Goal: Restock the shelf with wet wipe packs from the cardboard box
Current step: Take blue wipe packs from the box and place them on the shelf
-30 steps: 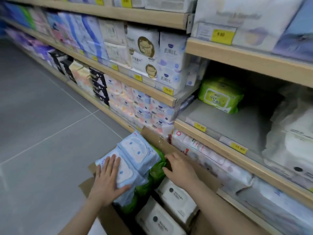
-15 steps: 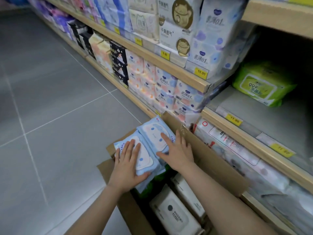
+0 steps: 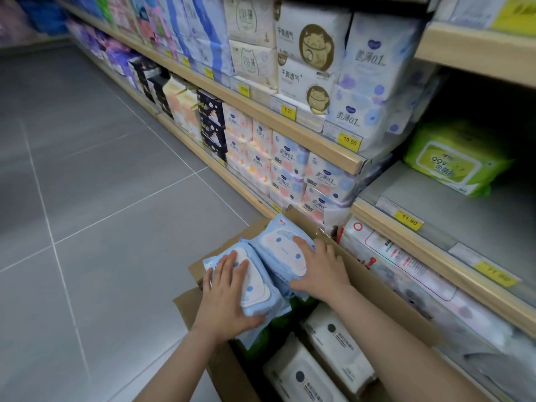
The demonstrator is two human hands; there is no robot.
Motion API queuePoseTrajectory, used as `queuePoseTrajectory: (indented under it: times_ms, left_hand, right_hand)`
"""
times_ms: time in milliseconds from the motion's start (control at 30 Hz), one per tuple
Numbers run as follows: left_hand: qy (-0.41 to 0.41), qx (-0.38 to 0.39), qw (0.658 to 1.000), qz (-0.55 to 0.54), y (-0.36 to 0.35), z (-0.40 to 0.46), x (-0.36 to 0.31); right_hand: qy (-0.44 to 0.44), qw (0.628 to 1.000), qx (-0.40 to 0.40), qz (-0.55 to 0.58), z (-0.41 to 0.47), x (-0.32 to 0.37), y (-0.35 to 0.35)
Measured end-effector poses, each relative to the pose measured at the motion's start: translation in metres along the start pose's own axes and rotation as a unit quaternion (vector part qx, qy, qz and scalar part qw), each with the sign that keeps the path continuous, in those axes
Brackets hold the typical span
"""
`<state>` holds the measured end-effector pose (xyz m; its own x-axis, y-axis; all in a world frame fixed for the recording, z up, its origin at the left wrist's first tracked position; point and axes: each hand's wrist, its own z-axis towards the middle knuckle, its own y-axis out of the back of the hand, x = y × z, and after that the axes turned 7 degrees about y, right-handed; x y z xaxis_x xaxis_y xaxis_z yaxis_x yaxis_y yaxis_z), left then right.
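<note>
Pick-up step, packs not yet out of the box. Lower centre of frame: left hand [image 3: 229, 288] lies on the left blue wet wipe pack [image 3: 255, 285], fingers spread on top, thumb curled round its near edge. Just right of it, right hand [image 3: 322, 268] rests on the second blue wet wipe pack [image 3: 282, 245], fingers laid over the top, thumb hooked at the near edge. Both packs sit atop the open cardboard box [image 3: 374, 282], above the white packs [image 3: 333, 340]. Next, likely: firm grip, lift clear of the flap, carry up-right to the bare grey shelf [image 3: 452, 210] beside the green wipe pack [image 3: 452, 161].
</note>
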<state>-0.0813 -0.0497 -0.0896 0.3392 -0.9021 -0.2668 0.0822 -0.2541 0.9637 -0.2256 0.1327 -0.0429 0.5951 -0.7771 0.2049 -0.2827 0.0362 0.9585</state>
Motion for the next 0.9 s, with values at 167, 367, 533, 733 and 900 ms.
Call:
queuePoseTrajectory:
  times_ms: [167, 367, 533, 733, 900]
  left_hand:
    - [0.04, 0.117, 0.991, 0.056, 0.017, 0.028, -0.006]
    - [0.021, 0.048, 0.998, 0.02, 0.017, 0.031, -0.012]
    - [0.007, -0.014, 0.999, -0.031, 0.018, 0.019, -0.009]
    - [-0.035, -0.096, 0.99, -0.095, 0.063, 0.036, -0.068]
    - [-0.105, -0.103, 0.984, -0.105, 0.086, 0.058, -0.131]
  right_hand:
    - [-0.029, 0.999, 0.024, 0.005, 0.004, 0.012, -0.009]
    - [-0.047, 0.996, -0.05, 0.053, 0.007, 0.002, -0.008]
    - [-0.022, 0.993, -0.12, -0.013, -0.025, -0.03, 0.003]
    - [-0.019, 0.977, -0.198, -0.078, -0.073, -0.07, 0.054]
    - [-0.04, 0.959, -0.258, -0.107, -0.107, -0.107, 0.111]
